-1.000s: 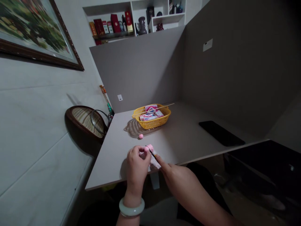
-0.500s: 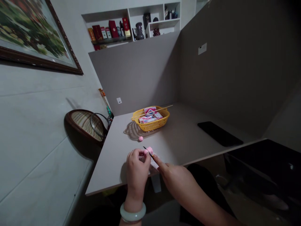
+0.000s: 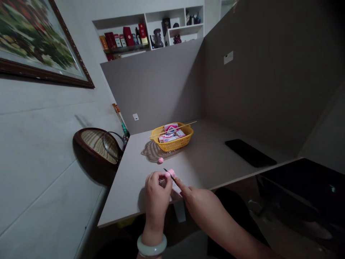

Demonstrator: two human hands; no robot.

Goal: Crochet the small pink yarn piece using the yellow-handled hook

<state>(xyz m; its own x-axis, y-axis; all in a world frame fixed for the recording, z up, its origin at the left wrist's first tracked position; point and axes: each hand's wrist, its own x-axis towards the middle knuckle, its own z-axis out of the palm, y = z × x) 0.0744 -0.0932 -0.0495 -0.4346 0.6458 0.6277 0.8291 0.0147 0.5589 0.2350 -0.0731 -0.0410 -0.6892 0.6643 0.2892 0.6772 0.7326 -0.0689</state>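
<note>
Pink lump point(image 3: 171, 174) pinched in the closed grip of the left hand point(image 3: 157, 194), well in front of a yellow plastic basket point(image 3: 172, 146); thin black pick point(image 3: 166, 171) held closed in the right hand point(image 3: 196, 203), tip at the lump. Small finished-looking pink ball point(image 3: 161, 160) on the bench point(image 3: 129, 183) just before the basket; pink-and-white boxes point(image 3: 168, 137) inside, wooden skewer point(image 3: 185, 125) across the rim.

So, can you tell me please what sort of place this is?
Probably a small craft corner in a home, though I cannot be sure. A partitioned desk holds a pink modelling-clay ball, and a framed painting and white display shelves stand nearby.
</note>
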